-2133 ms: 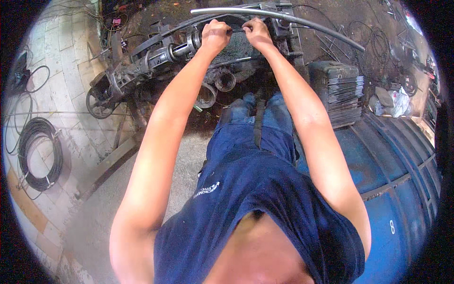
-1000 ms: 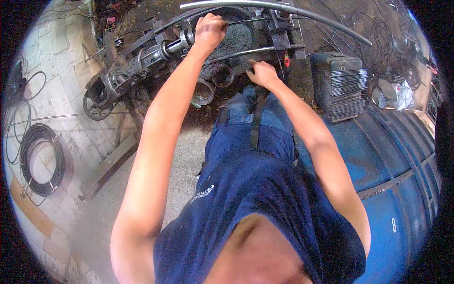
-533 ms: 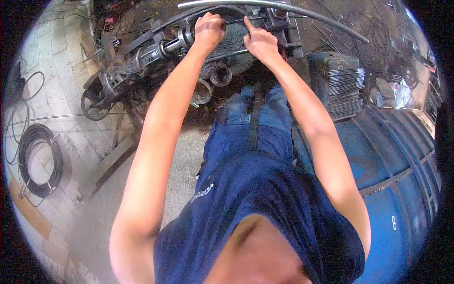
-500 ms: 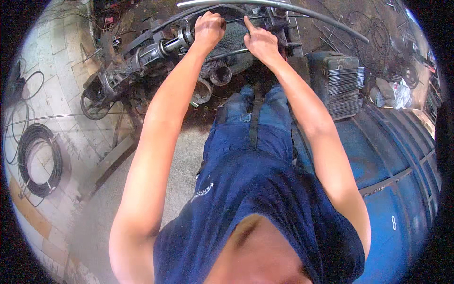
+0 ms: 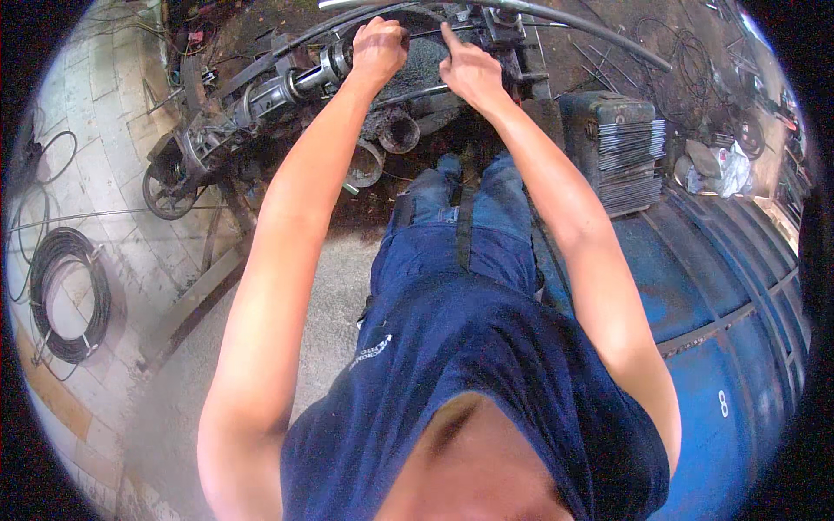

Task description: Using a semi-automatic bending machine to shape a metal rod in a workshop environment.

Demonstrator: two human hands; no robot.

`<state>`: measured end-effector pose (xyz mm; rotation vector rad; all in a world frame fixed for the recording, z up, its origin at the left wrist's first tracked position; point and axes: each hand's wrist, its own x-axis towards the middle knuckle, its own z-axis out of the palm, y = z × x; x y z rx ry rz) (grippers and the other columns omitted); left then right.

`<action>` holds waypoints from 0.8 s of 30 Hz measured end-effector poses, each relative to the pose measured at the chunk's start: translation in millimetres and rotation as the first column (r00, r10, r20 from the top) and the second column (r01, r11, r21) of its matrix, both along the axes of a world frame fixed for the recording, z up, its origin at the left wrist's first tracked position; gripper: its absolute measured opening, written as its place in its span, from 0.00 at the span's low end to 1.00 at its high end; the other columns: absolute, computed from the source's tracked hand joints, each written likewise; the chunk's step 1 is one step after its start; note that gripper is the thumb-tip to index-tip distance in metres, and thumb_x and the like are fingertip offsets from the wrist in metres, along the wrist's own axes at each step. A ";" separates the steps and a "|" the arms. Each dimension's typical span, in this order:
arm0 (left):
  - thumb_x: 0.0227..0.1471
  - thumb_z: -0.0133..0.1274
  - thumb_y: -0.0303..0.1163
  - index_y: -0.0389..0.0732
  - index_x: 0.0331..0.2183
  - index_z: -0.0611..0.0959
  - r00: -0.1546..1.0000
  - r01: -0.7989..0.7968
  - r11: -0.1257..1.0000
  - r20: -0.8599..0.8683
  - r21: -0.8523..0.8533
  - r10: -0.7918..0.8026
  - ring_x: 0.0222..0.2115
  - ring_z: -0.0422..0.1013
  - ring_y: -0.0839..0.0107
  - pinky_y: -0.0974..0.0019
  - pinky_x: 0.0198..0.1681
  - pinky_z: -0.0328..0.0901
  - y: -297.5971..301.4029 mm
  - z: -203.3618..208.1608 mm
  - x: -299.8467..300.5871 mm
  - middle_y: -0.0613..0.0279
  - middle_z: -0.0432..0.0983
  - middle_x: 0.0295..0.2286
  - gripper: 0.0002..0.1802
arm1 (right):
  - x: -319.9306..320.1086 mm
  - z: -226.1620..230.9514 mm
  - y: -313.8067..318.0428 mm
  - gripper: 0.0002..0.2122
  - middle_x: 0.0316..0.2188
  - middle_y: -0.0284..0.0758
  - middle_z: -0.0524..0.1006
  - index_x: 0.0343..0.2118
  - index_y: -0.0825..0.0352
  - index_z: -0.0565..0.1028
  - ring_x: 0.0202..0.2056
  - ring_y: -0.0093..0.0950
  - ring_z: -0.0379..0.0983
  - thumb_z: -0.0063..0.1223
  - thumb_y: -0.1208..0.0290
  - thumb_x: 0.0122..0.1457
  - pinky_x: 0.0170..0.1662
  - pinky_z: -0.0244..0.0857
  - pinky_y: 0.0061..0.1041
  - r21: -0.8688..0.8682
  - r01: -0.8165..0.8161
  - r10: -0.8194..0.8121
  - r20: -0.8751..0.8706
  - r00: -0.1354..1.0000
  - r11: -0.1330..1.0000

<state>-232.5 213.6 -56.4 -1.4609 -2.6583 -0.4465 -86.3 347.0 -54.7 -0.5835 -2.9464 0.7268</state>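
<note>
My left hand (image 5: 380, 52) is closed in a fist over the dark machine at the top of the view. A thin metal rod (image 5: 427, 35) runs from this fist to the right, and the hand appears wrapped round its end. My right hand (image 5: 472, 73) is to its right, index finger stretched out with the fingertip at the rod, other fingers curled and partly hidden. Beneath both hands lies the greasy machine (image 5: 287, 89), with a shaft, collars and a dark grainy bed between the hands. Two round pipe ends (image 5: 399, 134) show below it.
A long curved metal tube (image 5: 599, 35) arches across the top right. Stacked thin rods (image 5: 627, 165) lie against a dark green box (image 5: 615, 108) on a big blue metal container (image 5: 704, 269). A black cable coil (image 5: 69, 295) lies on the left floor; a handwheel (image 5: 174, 187) is at the machine's left end.
The whole view has shifted slightly. My hands keep nearly the same pose at the machine, the left fist closed and the right index finger still stretched out.
</note>
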 end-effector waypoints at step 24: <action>0.42 0.61 0.34 0.40 0.37 0.82 0.928 -0.210 0.976 0.328 0.059 0.180 0.40 0.71 0.58 0.58 0.45 0.65 -149.0 59.4 140.1 0.57 0.77 0.35 0.17 | 78.2 -23.1 -79.7 0.10 0.32 0.46 0.80 0.32 0.68 0.81 0.37 0.38 0.79 0.57 0.66 0.52 0.43 0.70 0.32 -0.667 0.225 -0.121 0.199 0.972 0.710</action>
